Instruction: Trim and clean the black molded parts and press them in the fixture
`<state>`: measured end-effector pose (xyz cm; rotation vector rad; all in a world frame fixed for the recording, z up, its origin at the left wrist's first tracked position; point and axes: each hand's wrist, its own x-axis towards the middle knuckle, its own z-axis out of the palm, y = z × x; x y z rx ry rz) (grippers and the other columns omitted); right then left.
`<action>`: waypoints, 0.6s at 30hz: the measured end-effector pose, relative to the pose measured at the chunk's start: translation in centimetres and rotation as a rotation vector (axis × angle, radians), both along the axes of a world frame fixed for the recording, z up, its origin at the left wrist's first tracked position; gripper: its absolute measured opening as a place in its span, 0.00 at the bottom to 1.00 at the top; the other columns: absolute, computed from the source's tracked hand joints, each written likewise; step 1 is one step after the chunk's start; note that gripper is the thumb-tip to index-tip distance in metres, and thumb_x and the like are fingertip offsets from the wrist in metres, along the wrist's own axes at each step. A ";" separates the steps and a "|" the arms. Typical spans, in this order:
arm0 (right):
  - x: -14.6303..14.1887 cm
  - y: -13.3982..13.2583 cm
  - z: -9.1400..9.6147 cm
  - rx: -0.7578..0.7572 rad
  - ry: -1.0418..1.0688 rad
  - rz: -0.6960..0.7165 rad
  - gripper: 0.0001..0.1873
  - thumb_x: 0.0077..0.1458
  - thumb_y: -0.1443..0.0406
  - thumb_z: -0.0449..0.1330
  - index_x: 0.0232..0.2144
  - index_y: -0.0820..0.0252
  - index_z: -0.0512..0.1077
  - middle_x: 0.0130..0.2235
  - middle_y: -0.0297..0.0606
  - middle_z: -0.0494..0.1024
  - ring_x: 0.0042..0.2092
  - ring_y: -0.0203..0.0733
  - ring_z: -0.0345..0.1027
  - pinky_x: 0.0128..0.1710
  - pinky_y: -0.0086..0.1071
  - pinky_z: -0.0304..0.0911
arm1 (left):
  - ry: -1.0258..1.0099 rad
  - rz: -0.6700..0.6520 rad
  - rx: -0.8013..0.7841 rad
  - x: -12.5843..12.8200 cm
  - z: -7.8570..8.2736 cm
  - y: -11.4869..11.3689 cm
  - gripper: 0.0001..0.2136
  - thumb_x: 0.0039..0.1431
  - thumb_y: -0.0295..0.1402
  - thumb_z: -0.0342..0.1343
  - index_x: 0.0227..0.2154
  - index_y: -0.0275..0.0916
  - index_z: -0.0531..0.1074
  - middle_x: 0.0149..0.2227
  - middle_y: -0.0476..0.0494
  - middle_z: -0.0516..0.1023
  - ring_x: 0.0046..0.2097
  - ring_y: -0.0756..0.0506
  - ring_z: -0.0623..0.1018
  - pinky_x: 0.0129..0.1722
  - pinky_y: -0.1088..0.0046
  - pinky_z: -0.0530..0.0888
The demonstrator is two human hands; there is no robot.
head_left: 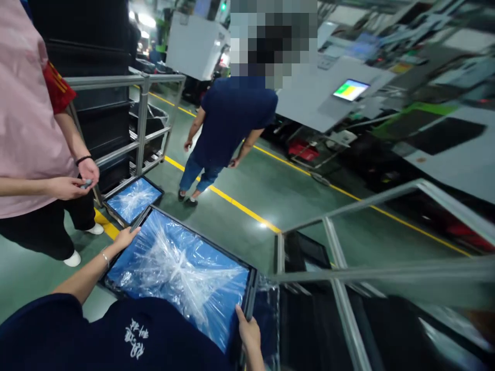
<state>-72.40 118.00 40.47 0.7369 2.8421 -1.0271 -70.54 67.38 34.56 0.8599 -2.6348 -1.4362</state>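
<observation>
I carry a large flat black tray (247,296) lined with blue sheet and crinkled clear plastic film (181,268). My left hand (124,238) grips its far left edge. At the near right edge my right hand (248,334) holds the rim. The tray is level in front of my chest, above the green floor. A second, smaller tray of the same kind (133,198) lies on the floor just beyond it.
A person in a pink top (31,129) stands at left, holding a small object. Another person in dark blue (228,123) walks away ahead. A metal rack (336,257) with black trays is at right, a shelf rack (143,118) at left, yellow floor lines (232,201).
</observation>
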 end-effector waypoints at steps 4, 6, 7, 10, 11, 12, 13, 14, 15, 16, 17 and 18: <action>-8.3 -2.9 2.1 0.025 0.013 0.146 0.35 0.37 0.39 0.54 0.31 0.65 0.73 0.36 0.54 0.80 0.46 0.61 0.72 0.41 0.39 0.66 | -0.039 0.158 0.023 1.6 0.9 -1.2 0.28 0.59 0.53 0.40 0.43 0.34 0.74 0.42 0.32 0.80 0.48 0.34 0.77 0.44 0.65 0.71; -12.2 -5.1 3.1 0.022 0.016 0.247 0.36 0.37 0.38 0.54 0.32 0.65 0.73 0.36 0.53 0.80 0.46 0.60 0.72 0.41 0.38 0.66 | -0.070 0.263 0.036 2.9 1.3 -1.8 0.30 0.59 0.54 0.38 0.43 0.33 0.73 0.42 0.31 0.79 0.48 0.33 0.77 0.44 0.65 0.71; -14.1 -6.3 3.5 0.024 0.013 0.300 0.36 0.36 0.38 0.54 0.32 0.65 0.73 0.36 0.52 0.80 0.46 0.59 0.72 0.41 0.37 0.66 | -0.089 0.315 0.042 3.4 1.4 -2.1 0.30 0.59 0.55 0.38 0.43 0.33 0.73 0.42 0.31 0.79 0.47 0.33 0.77 0.44 0.65 0.71; -20.3 -10.4 4.2 0.052 -0.004 0.471 0.37 0.36 0.37 0.54 0.32 0.64 0.73 0.36 0.50 0.80 0.45 0.57 0.73 0.40 0.35 0.67 | -0.145 0.473 0.078 4.2 1.1 -2.4 0.31 0.58 0.56 0.38 0.43 0.33 0.72 0.42 0.30 0.79 0.47 0.33 0.77 0.42 0.65 0.71; -22.7 -11.9 4.4 0.070 -0.010 0.531 0.37 0.37 0.38 0.54 0.32 0.65 0.73 0.36 0.50 0.80 0.45 0.57 0.73 0.39 0.35 0.67 | -0.163 0.528 0.108 3.9 0.9 -2.4 0.31 0.58 0.56 0.38 0.42 0.32 0.72 0.42 0.29 0.79 0.47 0.32 0.77 0.42 0.64 0.71; -25.2 -13.5 4.7 0.091 -0.016 0.587 0.37 0.37 0.38 0.54 0.33 0.65 0.73 0.37 0.49 0.81 0.45 0.56 0.73 0.39 0.35 0.68 | -0.177 0.583 0.143 3.4 0.6 -2.4 0.31 0.58 0.56 0.38 0.42 0.32 0.72 0.42 0.28 0.79 0.47 0.32 0.77 0.41 0.64 0.71; -27.9 -15.3 5.2 0.117 -0.026 0.637 0.38 0.38 0.38 0.54 0.34 0.66 0.73 0.37 0.49 0.81 0.44 0.57 0.73 0.39 0.35 0.68 | -0.186 0.637 0.184 2.6 0.4 -2.4 0.31 0.59 0.55 0.38 0.43 0.32 0.72 0.42 0.27 0.79 0.46 0.32 0.77 0.41 0.63 0.71; -30.8 -17.3 5.7 0.148 -0.039 0.682 0.38 0.37 0.38 0.54 0.34 0.67 0.74 0.37 0.50 0.80 0.44 0.57 0.73 0.38 0.36 0.68 | -0.190 0.688 0.226 1.6 0.2 -2.5 0.30 0.59 0.55 0.39 0.43 0.31 0.72 0.43 0.26 0.78 0.46 0.31 0.77 0.41 0.63 0.71; -33.8 -19.5 6.4 0.182 -0.053 0.723 0.39 0.37 0.38 0.55 0.35 0.68 0.74 0.37 0.51 0.80 0.44 0.58 0.73 0.38 0.36 0.68 | -0.189 0.735 0.266 0.3 0.0 -2.7 0.30 0.59 0.54 0.40 0.44 0.31 0.71 0.43 0.26 0.78 0.47 0.31 0.77 0.41 0.63 0.71; -36.7 -21.9 7.1 0.217 -0.067 0.765 0.39 0.37 0.38 0.55 0.35 0.69 0.74 0.36 0.52 0.80 0.45 0.58 0.73 0.38 0.36 0.68 | -0.183 0.779 0.302 -1.2 -0.2 -3.0 0.29 0.59 0.52 0.41 0.45 0.31 0.71 0.44 0.26 0.78 0.47 0.32 0.77 0.42 0.63 0.71; -39.6 -24.6 7.8 0.252 -0.081 0.809 0.40 0.37 0.39 0.56 0.35 0.70 0.75 0.36 0.52 0.80 0.45 0.59 0.73 0.38 0.36 0.68 | -0.178 0.818 0.335 -2.6 -0.3 -3.5 0.28 0.59 0.51 0.42 0.45 0.31 0.71 0.45 0.26 0.78 0.48 0.32 0.77 0.42 0.64 0.71; -42.3 -27.3 8.4 0.285 -0.093 0.855 0.39 0.37 0.39 0.56 0.35 0.70 0.75 0.36 0.52 0.80 0.46 0.59 0.73 0.39 0.36 0.68 | -0.173 0.852 0.367 -4.1 -0.5 -4.1 0.27 0.59 0.50 0.43 0.46 0.31 0.71 0.46 0.26 0.77 0.49 0.32 0.76 0.43 0.64 0.71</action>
